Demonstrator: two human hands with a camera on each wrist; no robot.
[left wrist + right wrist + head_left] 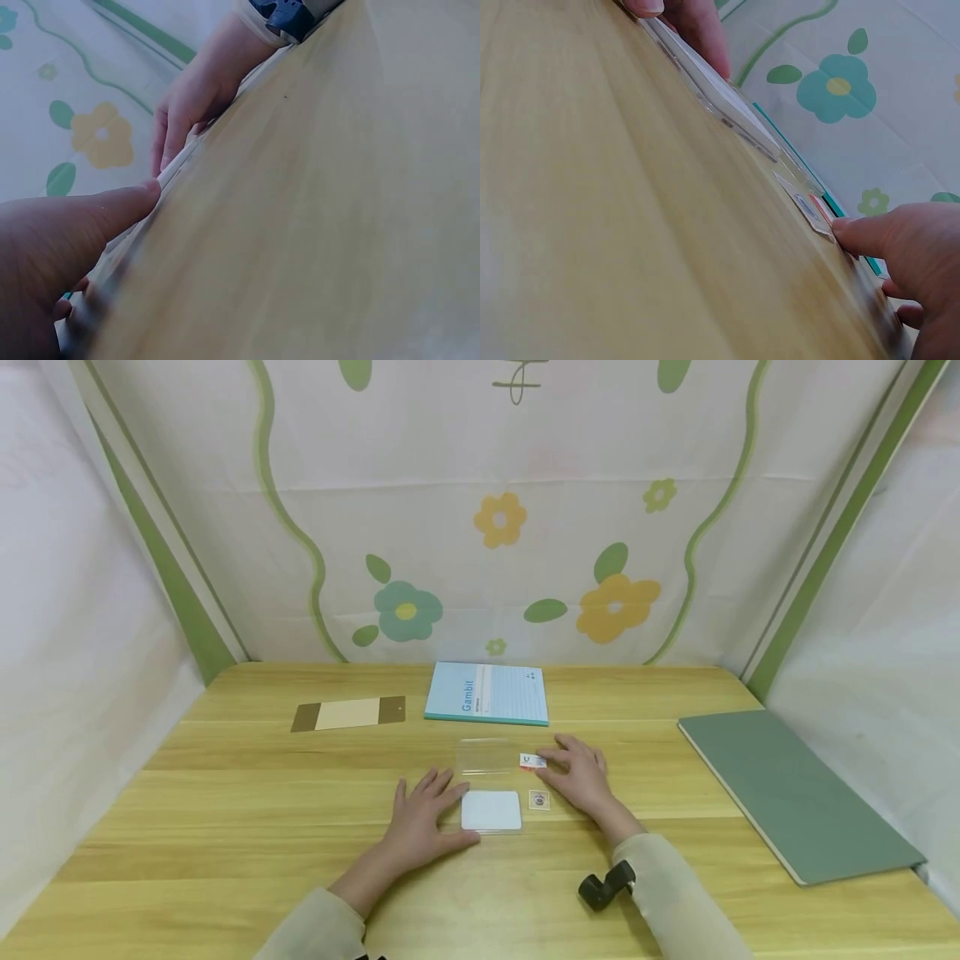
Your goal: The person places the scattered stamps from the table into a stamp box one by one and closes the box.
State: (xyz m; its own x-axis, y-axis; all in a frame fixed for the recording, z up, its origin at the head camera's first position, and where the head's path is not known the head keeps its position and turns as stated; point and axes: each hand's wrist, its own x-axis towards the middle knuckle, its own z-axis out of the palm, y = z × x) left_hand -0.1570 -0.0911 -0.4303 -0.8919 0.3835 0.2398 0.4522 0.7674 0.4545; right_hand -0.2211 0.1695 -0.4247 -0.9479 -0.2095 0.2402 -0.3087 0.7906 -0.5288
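A shallow clear plastic case (491,832) holding a white card-like slab (491,810) lies on the table. My left hand (416,827) grips it at the left, thumb along the near edge and index finger at the far corner. Just behind it lies a clear lid (483,757). My right hand (581,774) pinches a small white-and-red card (532,762) by its right side, between thumb and index finger. Nearer me, below that card, lies a small square stamp-like piece (539,800) with a dark printed figure. In the right wrist view, the right thumb (862,232) covers part of the card.
A light blue notebook (487,693) lies at the back of the wooden table (225,827). Left of it is a brown-and-cream strip (348,713). A large green-grey book (795,793) lies along the right edge. A flowered curtain (450,485) hangs behind.
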